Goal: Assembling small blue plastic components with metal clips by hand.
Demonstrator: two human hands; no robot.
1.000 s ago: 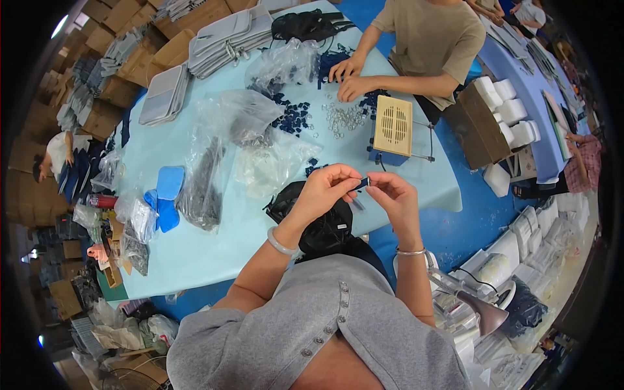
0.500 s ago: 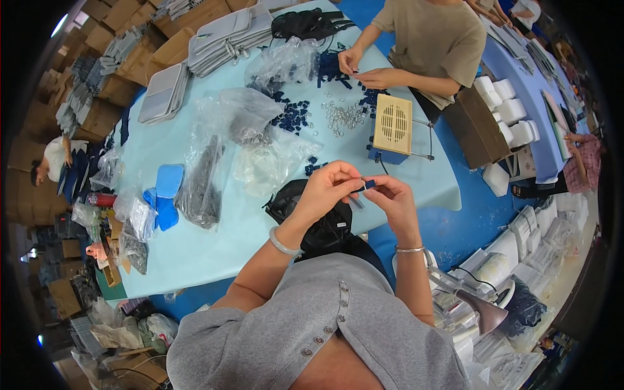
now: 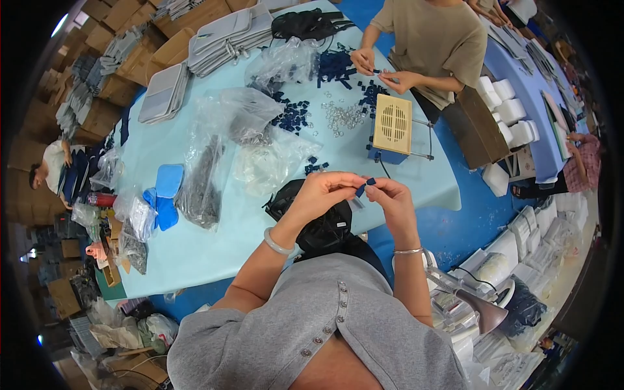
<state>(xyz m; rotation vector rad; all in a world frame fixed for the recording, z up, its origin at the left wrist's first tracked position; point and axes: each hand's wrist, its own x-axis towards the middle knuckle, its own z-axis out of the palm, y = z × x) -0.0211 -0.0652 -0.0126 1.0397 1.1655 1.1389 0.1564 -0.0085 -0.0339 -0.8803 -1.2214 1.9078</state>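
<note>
Between my two hands is a short dark blue strip of webbing (image 3: 361,190), held above the near edge of the table. My left hand (image 3: 325,195) pinches one side of it between thumb and fingers. Closed on its other side, my right hand (image 3: 392,196) keeps the strip bent, one end sticking up by the fingertips. Whether a ring sits in the strip is too small to make out. Beneath my hands lies a black bag (image 3: 325,231). A few dark blue pieces (image 3: 316,165) rest on the cloth just beyond my left hand.
A beige and blue box with a slotted top (image 3: 393,123) stands at the right table edge. Clear rings (image 3: 344,117), blue pieces (image 3: 292,116) and plastic bags (image 3: 205,182) cover the middle. Across the table, a co-worker's hands (image 3: 383,73) hold a small blue piece. Grey panels (image 3: 166,94) are stacked left.
The blue strip has turned from lying nearly level to bent upward between my fingers. My left hand has shifted slightly down and left. The co-worker's hands have moved to the right.
</note>
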